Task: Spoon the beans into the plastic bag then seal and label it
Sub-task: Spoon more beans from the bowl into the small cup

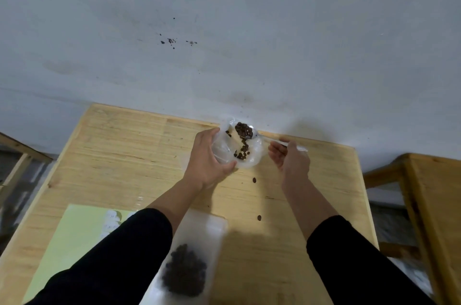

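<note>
Clear plastic bowl (239, 152) — dark oval beans (243, 151)

Table (124, 150): pale wood, visible grain, matt finish. Container (224, 152): clear glossy plastic. Bag (207, 227): translucent plastic, slightly frosted. Spoon (274, 141): white, smooth, apparently plastic. Sheet (74, 237): yellow-green matt paper. Sleeves (119, 259): black matt cloth.

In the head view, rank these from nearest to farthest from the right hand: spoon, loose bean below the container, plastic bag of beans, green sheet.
From the right hand:
1. Spoon, held in that hand, bowl over the clear container.
2. Loose bean, on the table just left of the wrist.
3. Plastic bag, near edge, between the arms.
4. Green sheet, near-left corner.
</note>
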Motion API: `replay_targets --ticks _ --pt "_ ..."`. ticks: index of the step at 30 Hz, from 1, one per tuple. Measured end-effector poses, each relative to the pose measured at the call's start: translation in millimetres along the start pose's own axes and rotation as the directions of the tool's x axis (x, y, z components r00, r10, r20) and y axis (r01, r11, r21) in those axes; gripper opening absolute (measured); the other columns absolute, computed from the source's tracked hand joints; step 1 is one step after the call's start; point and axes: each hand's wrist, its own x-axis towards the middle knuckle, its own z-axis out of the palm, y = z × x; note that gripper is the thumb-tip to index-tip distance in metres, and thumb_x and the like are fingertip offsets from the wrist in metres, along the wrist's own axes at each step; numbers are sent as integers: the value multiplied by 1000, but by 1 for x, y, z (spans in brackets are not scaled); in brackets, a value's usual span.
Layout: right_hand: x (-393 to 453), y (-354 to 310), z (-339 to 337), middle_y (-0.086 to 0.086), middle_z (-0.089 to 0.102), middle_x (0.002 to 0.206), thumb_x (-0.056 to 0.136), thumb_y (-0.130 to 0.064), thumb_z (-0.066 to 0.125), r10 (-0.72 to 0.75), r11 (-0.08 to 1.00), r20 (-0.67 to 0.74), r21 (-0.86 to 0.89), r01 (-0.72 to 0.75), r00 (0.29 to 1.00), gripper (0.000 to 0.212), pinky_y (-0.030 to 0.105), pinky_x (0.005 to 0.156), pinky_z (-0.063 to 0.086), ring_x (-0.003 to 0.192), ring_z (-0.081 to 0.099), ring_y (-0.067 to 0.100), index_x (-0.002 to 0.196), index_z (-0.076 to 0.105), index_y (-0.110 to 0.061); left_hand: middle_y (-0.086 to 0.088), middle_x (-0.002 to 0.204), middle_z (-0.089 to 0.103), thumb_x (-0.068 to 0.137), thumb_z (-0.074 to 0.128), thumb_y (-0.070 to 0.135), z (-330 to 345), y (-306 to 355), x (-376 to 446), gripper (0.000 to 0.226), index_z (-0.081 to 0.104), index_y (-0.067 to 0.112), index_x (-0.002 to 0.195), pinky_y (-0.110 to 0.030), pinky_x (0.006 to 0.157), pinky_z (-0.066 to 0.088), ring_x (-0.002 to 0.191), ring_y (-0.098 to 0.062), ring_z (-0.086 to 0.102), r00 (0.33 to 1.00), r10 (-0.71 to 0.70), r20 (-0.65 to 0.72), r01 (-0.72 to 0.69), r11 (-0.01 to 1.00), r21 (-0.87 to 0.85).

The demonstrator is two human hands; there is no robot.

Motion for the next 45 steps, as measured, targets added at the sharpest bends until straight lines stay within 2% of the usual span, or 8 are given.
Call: replay_targets --ticks 6,13,17,23,31,35,40,45 --pt "-43 -25 -3 8 65 71 100 -19 38 -214 959 224 -140 248 951 31 21 47 51 59 63 13 82 62 -11 0 136 35 64 84 28 0 8 -2 92 33 19 139 -15 99 27 118 -6 37 999 22 -28 -23 999 -33" --pt "-73 -24 -16 1 65 73 91 -16 56 -410 740 362 -405 538 837 15 22 52 53 64 61 6 91 72 -16 -1 132 37 64 83 26 -2 22 -4 87 36 16 137 3 83 27 111 -3 38 994 80 -80 -84 995 -52" --pt "-76 -23 -35 -1 68 69 84 -18 65 -392 702 284 -522 485 875 12 35 63 56 52 62 5 92 74 -15 -1 132 39 65 83 29 -4 24 -6 85 38 16 136 -11 93 28 113 -4 39 990 113 -84 -117 992 -43" --pt "-77 -13 -61 -11 64 57 77 -20 69 -241 603 295 -701 381 925 7 14 53 44 49 54 -1 74 74 -23 -1 132 40 65 82 30 1 31 -12 85 38 16 136 -9 93 27 111 2 34 987 128 -95 -132 991 -35" --pt "-35 15 -92 -2 68 75 79 -15 69 -147 819 -48 -566 94 988 13 27 70 47 71 59 13 90 75 -13 0 131 38 65 83 31 10 37 -20 86 37 17 137 -15 93 31 113 -3 38 990 106 -96 -109 994 -20" --pt "-16 27 -101 3 71 88 80 -19 66 -191 759 -128 -648 64 973 17 24 77 45 80 60 15 94 74 -13 0 130 39 64 83 32 18 37 -27 86 38 18 136 -17 93 32 111 -2 37 990 97 -103 -98 995 4" --pt "-2 31 -103 2 69 80 81 -22 64 -209 630 -63 -772 85 976 15 15 57 38 76 61 17 87 73 -12 1 131 38 63 84 29 28 39 -30 89 36 21 138 -18 93 34 112 -3 38 990 77 -118 -73 997 33" --pt "3 29 -110 4 72 88 83 -21 62 -207 517 16 -847 123 978 14 23 70 37 88 65 24 87 73 -13 2 134 37 64 84 28 40 47 -35 90 35 19 139 -20 100 36 117 -4 39 991 59 -117 -56 998 29"
